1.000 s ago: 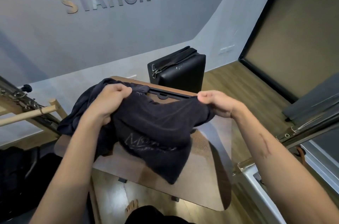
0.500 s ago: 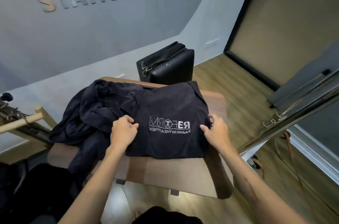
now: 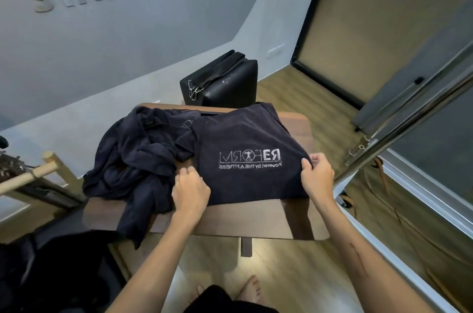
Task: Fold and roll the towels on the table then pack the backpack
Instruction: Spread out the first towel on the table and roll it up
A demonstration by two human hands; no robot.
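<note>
Both hands slid outward, now pinching the towel (image 3: 245,138) edges.

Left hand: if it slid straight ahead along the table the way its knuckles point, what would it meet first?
Probably the crumpled towels heaped just beyond the left hand, past a sliver of bare table; depth is unclear from this single view.

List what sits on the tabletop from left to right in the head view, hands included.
Crumpled towel pile → left hand → spread towel with the logo → right hand, its fingers pinching that towel's right edge → bare right end of the table.
</note>
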